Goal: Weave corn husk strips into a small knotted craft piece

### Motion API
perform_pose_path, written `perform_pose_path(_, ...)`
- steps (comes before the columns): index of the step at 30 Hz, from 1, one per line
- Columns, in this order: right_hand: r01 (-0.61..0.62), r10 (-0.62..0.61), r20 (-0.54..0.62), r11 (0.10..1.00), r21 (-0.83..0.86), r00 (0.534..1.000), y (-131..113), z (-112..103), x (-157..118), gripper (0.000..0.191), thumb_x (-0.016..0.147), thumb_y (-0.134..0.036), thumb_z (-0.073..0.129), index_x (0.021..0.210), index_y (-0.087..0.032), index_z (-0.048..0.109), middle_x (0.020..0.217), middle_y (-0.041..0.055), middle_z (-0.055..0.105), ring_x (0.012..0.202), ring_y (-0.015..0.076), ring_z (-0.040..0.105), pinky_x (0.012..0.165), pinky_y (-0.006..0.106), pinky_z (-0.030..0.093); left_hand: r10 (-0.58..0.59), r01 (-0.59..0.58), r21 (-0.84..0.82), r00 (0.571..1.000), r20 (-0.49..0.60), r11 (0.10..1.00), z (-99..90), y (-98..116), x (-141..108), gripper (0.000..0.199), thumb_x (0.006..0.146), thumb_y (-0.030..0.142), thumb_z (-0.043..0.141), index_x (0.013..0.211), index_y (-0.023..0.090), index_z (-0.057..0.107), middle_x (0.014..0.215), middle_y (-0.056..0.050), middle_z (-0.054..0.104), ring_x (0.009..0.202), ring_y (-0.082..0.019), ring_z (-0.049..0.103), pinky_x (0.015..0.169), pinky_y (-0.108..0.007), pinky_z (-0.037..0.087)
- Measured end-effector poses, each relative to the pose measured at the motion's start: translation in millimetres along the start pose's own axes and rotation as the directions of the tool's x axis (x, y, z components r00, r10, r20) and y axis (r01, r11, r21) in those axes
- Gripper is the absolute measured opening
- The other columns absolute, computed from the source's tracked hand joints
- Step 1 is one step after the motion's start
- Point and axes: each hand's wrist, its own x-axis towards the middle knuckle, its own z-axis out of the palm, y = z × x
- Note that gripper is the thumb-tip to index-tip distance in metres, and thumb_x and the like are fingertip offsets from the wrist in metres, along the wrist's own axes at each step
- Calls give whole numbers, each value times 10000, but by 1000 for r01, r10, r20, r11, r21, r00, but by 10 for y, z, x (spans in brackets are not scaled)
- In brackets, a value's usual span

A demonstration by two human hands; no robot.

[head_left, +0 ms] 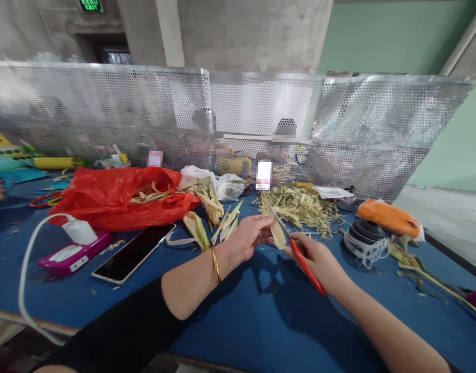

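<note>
A pale strip of dried corn husk (277, 234) is pinched in the fingers of my left hand (250, 237), held above the blue table. My right hand (315, 257) grips red-handled scissors (305, 266), whose blades lie along the upper part of the husk. Whether the blades are parted I cannot tell. Just beyond both hands spreads a heap of shredded husk (304, 206). Left of my left hand lie several larger husk leaves (197, 228), some partly behind my wrist.
On the left a red plastic bag (106, 199) holds more husk. In front of it are a phone (135, 254) and a purple power strip (75, 254) with a white cable. To the right sit a black spool (364, 234) and an orange packet (389, 217). A perforated metal screen (261, 103) stands behind.
</note>
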Motion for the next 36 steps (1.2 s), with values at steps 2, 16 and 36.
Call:
perform_pose_path(2,-15,15,2,999,-36,1000,-44,5,-9,364,866,-492,496,1063,-208,610,793,41,675,716,212,601,667,302,441,-10,10,7,1000,-10,1000,17,0,-17,118,792,192,656,684,160,622,628,-17,648,556,-113,583,550,-210,449)
perform_pose_path(16,-3,1,29,995,103,1000,21,-67,4,432,834,-535,547,1057,-174,625,695,-6,603,597,142,495,550,247,394,108,-95,160,991,-75,983,-46,65,25,117,776,208,646,671,157,642,574,1,599,475,-98,522,500,-220,410)
perform_pose_path(36,11,-14,55,999,51,998,61,-253,63,422,790,-596,568,800,-185,664,554,-34,527,526,127,465,505,238,354,406,-478,820,849,340,313,-352,259,211,230,779,263,542,717,192,752,683,0,676,672,-156,554,604,-220,351)
